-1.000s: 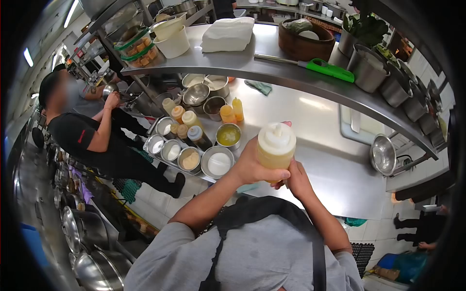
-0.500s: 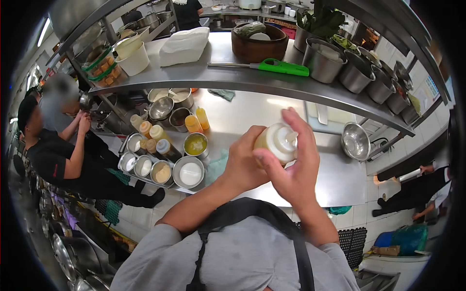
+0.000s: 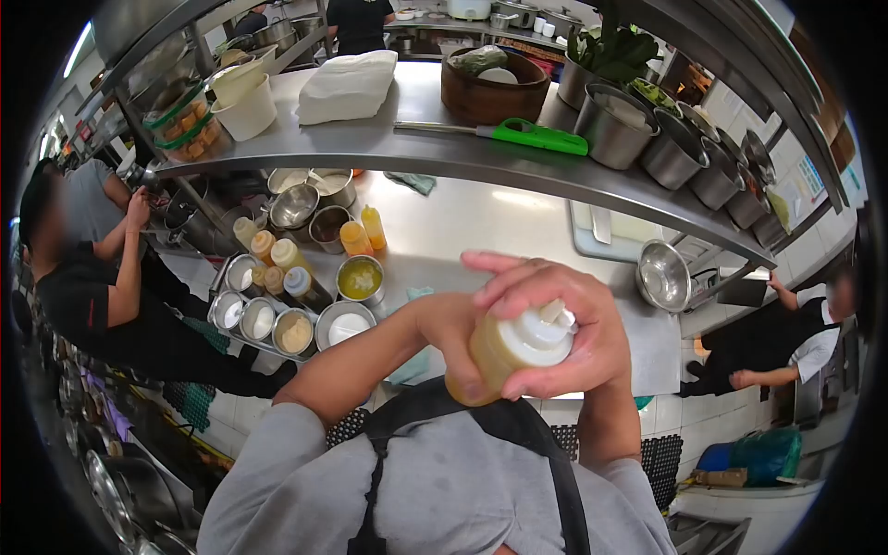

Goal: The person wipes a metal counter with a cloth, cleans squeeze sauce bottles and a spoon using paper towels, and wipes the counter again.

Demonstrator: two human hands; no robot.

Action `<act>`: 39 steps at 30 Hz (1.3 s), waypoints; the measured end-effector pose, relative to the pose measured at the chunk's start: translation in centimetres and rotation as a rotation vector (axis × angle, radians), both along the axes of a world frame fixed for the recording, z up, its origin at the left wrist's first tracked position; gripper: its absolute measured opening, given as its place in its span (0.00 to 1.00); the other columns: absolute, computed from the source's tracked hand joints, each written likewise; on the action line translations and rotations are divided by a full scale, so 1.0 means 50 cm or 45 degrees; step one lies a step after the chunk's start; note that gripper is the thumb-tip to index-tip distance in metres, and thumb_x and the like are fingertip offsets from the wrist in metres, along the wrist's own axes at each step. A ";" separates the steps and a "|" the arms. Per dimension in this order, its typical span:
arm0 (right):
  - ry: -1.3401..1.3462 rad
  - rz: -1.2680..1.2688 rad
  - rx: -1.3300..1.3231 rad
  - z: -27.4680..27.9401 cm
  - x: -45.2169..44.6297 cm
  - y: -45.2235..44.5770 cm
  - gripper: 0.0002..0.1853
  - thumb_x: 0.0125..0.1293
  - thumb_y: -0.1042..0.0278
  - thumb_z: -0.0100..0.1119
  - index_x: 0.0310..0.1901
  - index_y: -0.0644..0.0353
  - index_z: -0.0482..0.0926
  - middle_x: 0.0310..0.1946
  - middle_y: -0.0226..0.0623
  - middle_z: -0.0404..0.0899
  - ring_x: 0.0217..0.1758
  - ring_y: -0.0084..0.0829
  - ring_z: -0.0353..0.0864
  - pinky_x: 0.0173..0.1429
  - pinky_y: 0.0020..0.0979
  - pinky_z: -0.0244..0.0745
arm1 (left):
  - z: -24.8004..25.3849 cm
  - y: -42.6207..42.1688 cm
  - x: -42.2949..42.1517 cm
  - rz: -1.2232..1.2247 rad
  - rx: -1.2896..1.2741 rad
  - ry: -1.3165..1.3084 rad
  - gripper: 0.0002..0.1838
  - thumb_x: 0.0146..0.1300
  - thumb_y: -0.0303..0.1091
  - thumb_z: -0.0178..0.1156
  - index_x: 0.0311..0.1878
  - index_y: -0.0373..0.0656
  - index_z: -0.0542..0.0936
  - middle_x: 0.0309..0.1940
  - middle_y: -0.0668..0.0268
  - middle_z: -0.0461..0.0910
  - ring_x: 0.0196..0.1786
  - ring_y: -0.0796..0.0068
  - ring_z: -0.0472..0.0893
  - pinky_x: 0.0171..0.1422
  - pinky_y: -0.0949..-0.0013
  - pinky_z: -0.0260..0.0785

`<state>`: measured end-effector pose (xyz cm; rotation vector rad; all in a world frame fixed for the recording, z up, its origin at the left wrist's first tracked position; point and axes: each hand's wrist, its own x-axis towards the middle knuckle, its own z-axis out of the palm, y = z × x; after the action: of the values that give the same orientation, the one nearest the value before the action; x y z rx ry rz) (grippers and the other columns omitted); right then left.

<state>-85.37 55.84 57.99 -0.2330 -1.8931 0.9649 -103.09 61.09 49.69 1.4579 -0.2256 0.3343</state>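
Note:
A squeeze bottle with pale yellow contents and a white screw cap is tilted in front of my chest. My left hand is closed round its body, the thumb along the near side. Over the white cap my right hand is curled, its thumb below and its fingers above. The nozzle tip shows between the fingers. To the left stand several other squeeze bottles, and a pot of yellow liquid is beside them.
A steel shelf spans above the steel counter, carrying a green-handled lighter and metal pots. A knife lies on a cutting board at the right, near a steel bowl. People stand left and right.
Both hands have brought the bottle lower and closer to my body, and its side now shows more. My right fingers have wrapped round the cap. At the right, a person has come further into view.

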 end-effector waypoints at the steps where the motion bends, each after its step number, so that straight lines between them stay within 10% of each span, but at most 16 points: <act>1: 0.001 -0.072 -0.093 -0.003 -0.004 -0.009 0.28 0.45 0.68 0.87 0.49 0.60 0.83 0.52 0.49 0.86 0.59 0.48 0.87 0.71 0.53 0.74 | -0.006 0.010 -0.002 -0.045 -0.039 -0.018 0.36 0.47 0.29 0.80 0.63 0.38 0.78 0.56 0.60 0.84 0.56 0.67 0.85 0.62 0.64 0.77; 5: 0.146 -0.381 -0.307 0.004 -0.005 -0.018 0.23 0.50 0.73 0.82 0.48 0.60 0.82 0.52 0.47 0.85 0.57 0.40 0.86 0.63 0.42 0.80 | 0.028 0.038 -0.005 -0.218 -0.314 0.093 0.39 0.49 0.35 0.82 0.65 0.37 0.77 0.57 0.58 0.83 0.57 0.65 0.85 0.63 0.62 0.77; 9: 0.343 -0.878 -0.241 0.037 0.003 0.002 0.20 0.54 0.77 0.78 0.49 0.62 0.83 0.54 0.44 0.85 0.57 0.33 0.85 0.62 0.34 0.79 | 0.078 -0.021 -0.007 1.150 0.448 0.050 0.50 0.47 0.48 0.84 0.71 0.38 0.71 0.58 0.54 0.82 0.64 0.61 0.82 0.68 0.62 0.74; 13: 0.243 -1.111 -0.106 0.046 -0.009 0.006 0.20 0.55 0.75 0.78 0.50 0.64 0.83 0.56 0.45 0.84 0.62 0.36 0.83 0.69 0.38 0.74 | 0.057 -0.037 0.049 1.491 0.479 0.232 0.45 0.49 0.42 0.82 0.68 0.38 0.72 0.51 0.56 0.83 0.57 0.60 0.84 0.63 0.62 0.76; 22: 0.010 -0.628 -0.323 0.099 0.017 -0.009 0.27 0.47 0.69 0.82 0.50 0.63 0.82 0.53 0.43 0.85 0.62 0.37 0.83 0.68 0.38 0.74 | 0.003 -0.006 0.014 0.107 -0.411 0.122 0.44 0.47 0.35 0.83 0.68 0.42 0.72 0.51 0.64 0.83 0.56 0.73 0.82 0.62 0.65 0.77; 25: 0.029 -0.830 -0.210 0.103 0.005 -0.015 0.22 0.48 0.75 0.75 0.47 0.62 0.81 0.50 0.42 0.84 0.56 0.34 0.84 0.64 0.37 0.77 | 0.025 0.016 0.018 0.134 -0.366 0.196 0.46 0.47 0.38 0.83 0.70 0.41 0.70 0.52 0.63 0.83 0.56 0.68 0.83 0.65 0.63 0.77; 27: 0.250 -0.960 -0.239 0.094 0.025 0.004 0.20 0.54 0.80 0.66 0.51 0.64 0.79 0.55 0.44 0.81 0.58 0.35 0.82 0.67 0.39 0.76 | 0.051 -0.011 0.044 0.749 -0.249 -0.093 0.48 0.47 0.40 0.83 0.71 0.40 0.69 0.52 0.60 0.84 0.56 0.61 0.84 0.64 0.60 0.77; 29: 0.433 -1.057 -0.313 0.090 0.025 0.013 0.20 0.61 0.79 0.63 0.56 0.64 0.78 0.60 0.44 0.77 0.64 0.37 0.78 0.72 0.40 0.70 | 0.096 -0.031 0.048 1.477 0.624 -0.177 0.52 0.45 0.40 0.83 0.73 0.39 0.66 0.50 0.59 0.83 0.55 0.59 0.84 0.63 0.60 0.77; 39: 0.152 -1.075 -0.080 0.113 -0.002 -0.032 0.52 0.54 0.53 0.74 0.80 0.64 0.63 0.37 0.37 0.80 0.55 0.39 0.84 0.67 0.39 0.74 | 0.037 0.004 0.052 0.096 -0.447 0.149 0.47 0.40 0.35 0.79 0.68 0.37 0.71 0.50 0.59 0.83 0.53 0.62 0.85 0.59 0.62 0.78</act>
<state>-85.45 54.22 63.62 -0.9038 -1.4301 0.4380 -100.51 61.30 51.56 1.1359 -0.0148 0.3297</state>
